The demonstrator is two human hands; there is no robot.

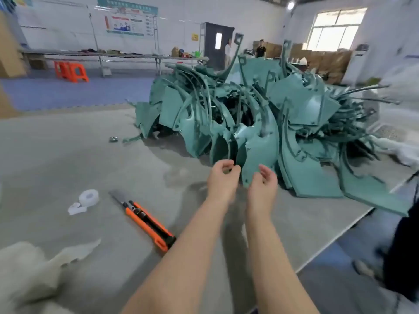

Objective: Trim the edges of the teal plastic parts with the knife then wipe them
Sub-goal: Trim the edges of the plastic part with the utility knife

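Observation:
A big heap of teal plastic parts [260,114] lies on the grey mat [68,159] ahead of me. Both my arms reach toward its near edge. My left hand [223,177] hovers with loosely curled fingers and holds nothing. My right hand [264,184] is at the lower tip of one curved teal part [258,152], fingers relaxed, thumb close to the plastic; a grip is not evident. An orange and black utility knife [147,222] lies on the mat to my left, blade out. A white cloth [27,275] lies at the lower left.
A white tape roll [87,199] lies left of the knife. A small dark object [113,139] sits near the heap's left end. Orange stools [71,71] and a long table [113,55] stand at the back. Two people stand by the door. A dark-clothed person [401,257] is at right.

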